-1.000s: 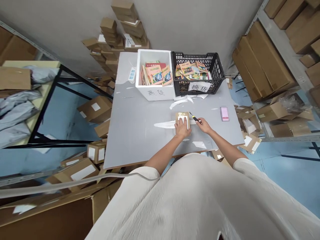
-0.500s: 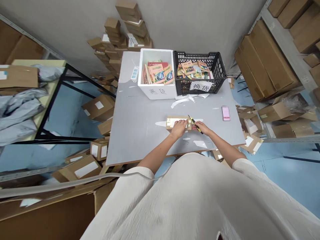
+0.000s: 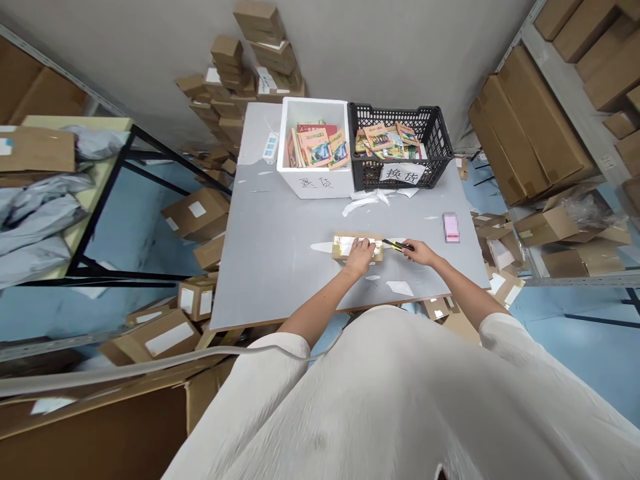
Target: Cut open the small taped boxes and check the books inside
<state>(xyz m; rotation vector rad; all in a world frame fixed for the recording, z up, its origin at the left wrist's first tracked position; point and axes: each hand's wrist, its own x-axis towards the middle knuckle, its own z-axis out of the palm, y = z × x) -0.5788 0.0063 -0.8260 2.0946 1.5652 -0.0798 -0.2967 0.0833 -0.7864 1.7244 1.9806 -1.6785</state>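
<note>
A small cardboard box [image 3: 337,248] with a white label and shiny tape lies on the grey table [image 3: 270,267]. My left hand [image 3: 359,259] rests on top of the box, its fingers spread over the label. In my right hand [image 3: 419,252] is a black and yellow utility knife [image 3: 397,245], held just right of the box. The knife lies nearly level, its tip pointing left at the box's right end. Whether the tip touches the box is too small to tell.
Behind stand a white foam box [image 3: 315,183] and a black crate [image 3: 403,175], both holding books. A pink-screened phone [image 3: 451,227] lies at the right, a white power strip [image 3: 271,147] at the back left. Paper scraps [image 3: 400,288] dot the table. Shelves and cartons flank it.
My right hand has moved right, away from the box end, and the knife has turned from a steep slant to nearly level. My left hand stays on the box with its fingers slightly shifted.
</note>
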